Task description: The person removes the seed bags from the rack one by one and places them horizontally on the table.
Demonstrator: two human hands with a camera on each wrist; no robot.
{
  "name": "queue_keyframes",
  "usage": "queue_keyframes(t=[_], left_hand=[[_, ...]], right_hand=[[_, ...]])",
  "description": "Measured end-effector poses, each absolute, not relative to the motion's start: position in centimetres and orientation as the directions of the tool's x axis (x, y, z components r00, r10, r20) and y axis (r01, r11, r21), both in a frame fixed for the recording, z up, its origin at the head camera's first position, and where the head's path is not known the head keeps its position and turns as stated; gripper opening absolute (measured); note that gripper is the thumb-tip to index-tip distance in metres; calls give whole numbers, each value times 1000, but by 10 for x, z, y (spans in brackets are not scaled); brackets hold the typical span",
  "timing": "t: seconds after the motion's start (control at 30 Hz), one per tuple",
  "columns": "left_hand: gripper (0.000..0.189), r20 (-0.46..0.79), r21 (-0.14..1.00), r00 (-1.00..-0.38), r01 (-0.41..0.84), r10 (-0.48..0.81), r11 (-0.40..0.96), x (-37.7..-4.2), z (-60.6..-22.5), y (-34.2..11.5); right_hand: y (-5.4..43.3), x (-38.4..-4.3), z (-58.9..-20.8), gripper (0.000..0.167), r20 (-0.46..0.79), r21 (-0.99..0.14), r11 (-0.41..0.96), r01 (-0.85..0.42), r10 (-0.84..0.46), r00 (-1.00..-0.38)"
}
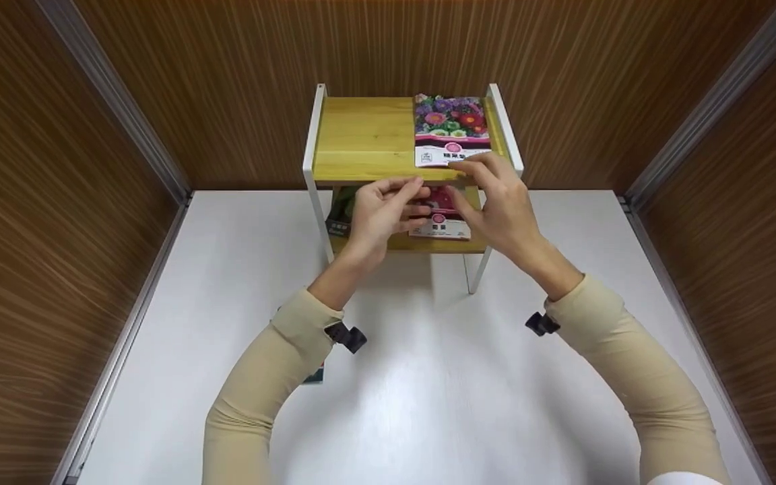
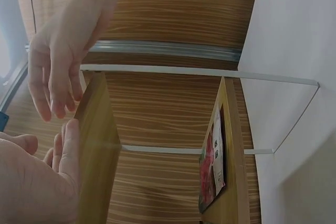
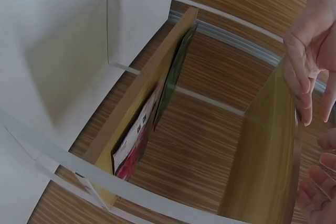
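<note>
Wood-grained walls (image 1: 388, 47) rise behind and on both sides of a white table (image 1: 428, 377), which spreads wide to either side of a two-tier shelf (image 1: 364, 138). White side frames bound its yellow boards, and bare wood runs left of the flower packet (image 1: 452, 124) on top. That packet lies flat near the right frame, purple and red blooms over a white label, its lower edge near the board's front. My right hand (image 1: 506, 205) bends loosely at that edge, thumb apart from the fingers; whether I touch the paper I cannot tell. My left hand (image 1: 381, 215) is before the front edge, fingers loosely extended. Below lie a pink packet (image 1: 440, 228) and a dark green packet (image 1: 339, 219).
</note>
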State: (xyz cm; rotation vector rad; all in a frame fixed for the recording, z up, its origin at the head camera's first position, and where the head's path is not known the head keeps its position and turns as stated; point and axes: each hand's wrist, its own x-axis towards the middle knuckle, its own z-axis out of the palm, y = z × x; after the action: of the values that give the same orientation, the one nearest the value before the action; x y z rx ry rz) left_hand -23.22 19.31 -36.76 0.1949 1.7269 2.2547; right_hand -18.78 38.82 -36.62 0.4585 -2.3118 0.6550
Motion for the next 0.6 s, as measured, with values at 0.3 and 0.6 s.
queue_keyframes(t=[0.3, 0.6], left_hand=[[30, -102, 959, -953, -171, 287, -228, -233, -365, 194], [31, -98, 955, -954, -169, 282, -242, -234, -369, 193]], right_hand=[[391, -203, -359, 41, 607, -329, 849, -415, -147, -781], [390, -209, -361, 39, 580, -274, 879, -390, -172, -796]])
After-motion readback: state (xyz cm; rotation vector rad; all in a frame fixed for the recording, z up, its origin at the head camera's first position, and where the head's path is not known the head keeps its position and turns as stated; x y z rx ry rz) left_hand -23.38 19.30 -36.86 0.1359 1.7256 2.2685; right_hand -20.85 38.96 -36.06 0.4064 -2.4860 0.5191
